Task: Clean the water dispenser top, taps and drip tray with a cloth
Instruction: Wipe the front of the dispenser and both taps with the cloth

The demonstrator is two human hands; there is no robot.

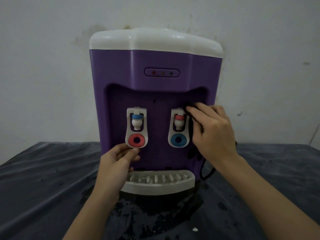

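Dispenser point(155, 66) purple, white-topped; right hand point(213, 132) pressing dark cloth point(191, 108), left hand point(119, 160) pinching tap lever point(136, 134).

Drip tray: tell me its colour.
The drip tray is white to light grey, a slatted grille, seen clearly in the head view.

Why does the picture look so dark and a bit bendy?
In the head view the room light is dim, so the purple water dispenser and the dark cloth under the right hand look murky; the wide lens bends the edges; details are soft and slightly blurry; no glare shows.
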